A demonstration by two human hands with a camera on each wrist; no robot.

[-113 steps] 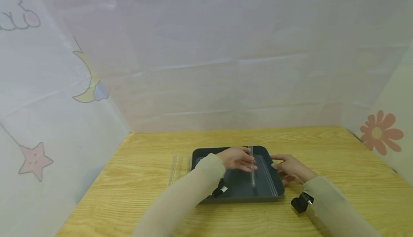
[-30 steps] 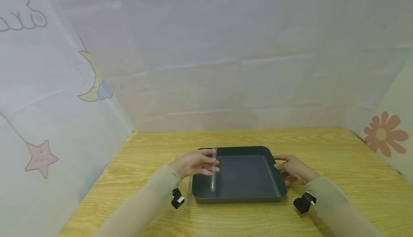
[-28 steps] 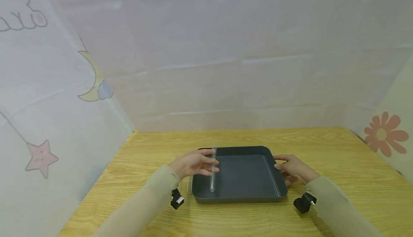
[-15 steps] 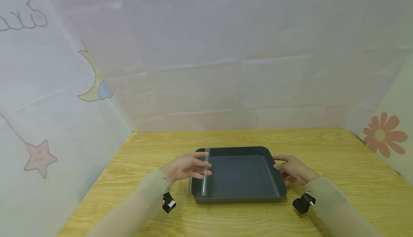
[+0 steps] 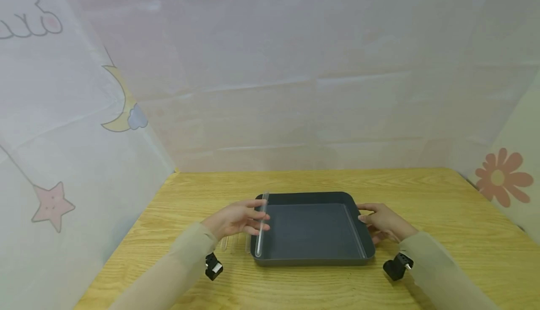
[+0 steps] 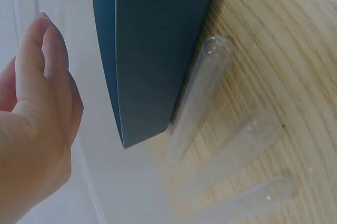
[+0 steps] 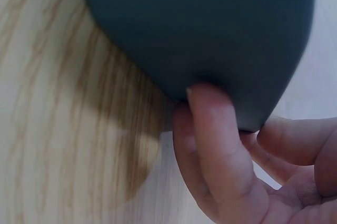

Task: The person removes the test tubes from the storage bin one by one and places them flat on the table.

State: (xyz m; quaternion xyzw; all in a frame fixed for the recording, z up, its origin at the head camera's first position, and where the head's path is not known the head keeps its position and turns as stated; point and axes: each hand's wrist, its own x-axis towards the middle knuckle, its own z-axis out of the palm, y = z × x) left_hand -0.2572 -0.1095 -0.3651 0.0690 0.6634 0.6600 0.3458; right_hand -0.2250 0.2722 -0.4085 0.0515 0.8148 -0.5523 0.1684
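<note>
My left hand [image 5: 237, 218] holds a clear test tube [image 5: 261, 225] by its fingertips, over the left side of a dark grey tray [image 5: 312, 259]. The tube slants, with its rounded end toward me. On the table left of the tray lie several clear tubes; in the left wrist view one test tube [image 6: 202, 89] lies close beside the tray wall, with another tube [image 6: 237, 150] further out. My right hand [image 5: 386, 221] grips the tray's right edge. Its fingers [image 7: 218, 134] press the outer wall in the right wrist view. A thin clear tube [image 5: 355, 230] appears to lie along the tray's right inner side.
The tray stands on a wood-grain table [image 5: 303, 286]. A pale printed sheet [image 5: 270, 89] hangs behind and at both sides. Small black devices [image 5: 213, 266] are strapped at both wrists.
My left hand has carried the tube from over the tray's right part leftward to its left edge, slowing lately. My right hand and the tray have stayed in place.
</note>
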